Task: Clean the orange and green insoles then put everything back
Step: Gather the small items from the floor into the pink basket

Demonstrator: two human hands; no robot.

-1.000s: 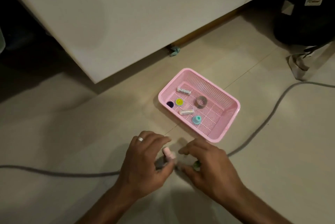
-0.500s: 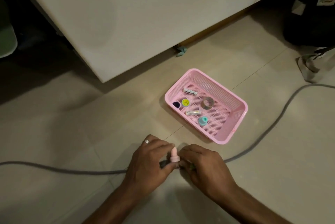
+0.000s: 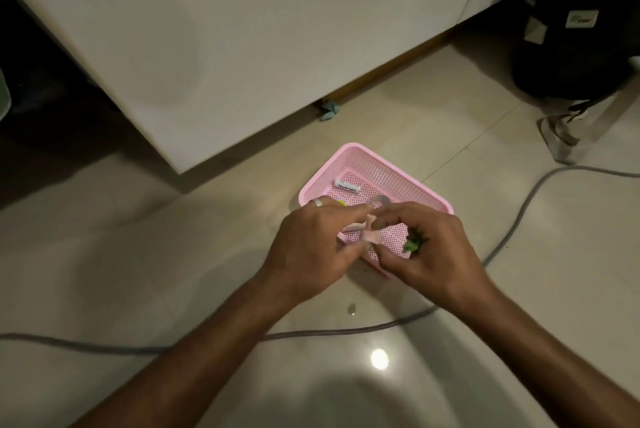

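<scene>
Both hands are raised over the near end of a pink mesh basket (image 3: 353, 159) on the tiled floor. My left hand (image 3: 308, 244) and my right hand (image 3: 429, 247) pinch a small pink piece (image 3: 369, 231) between their fingertips. A small green item (image 3: 412, 243) sits tucked under the curled fingers of my right hand. Inside the basket lie a white tube labelled Heybright (image 3: 347, 186), a yellow-green disc (image 3: 341, 202) and a grey ring (image 3: 380, 200), both partly hidden by my hands. No orange or green insole can be made out.
A grey cable (image 3: 512, 230) loops over the floor behind and to the right of the basket. A white cabinet (image 3: 242, 39) stands behind. A black bag (image 3: 571, 29) sits far right with a light strap (image 3: 561, 129). A small teal scrap (image 3: 329, 112) lies at the cabinet's foot.
Both hands have lifted from the floor with the pink piece and moved forward over the basket's near end. The green item stays in my right hand.
</scene>
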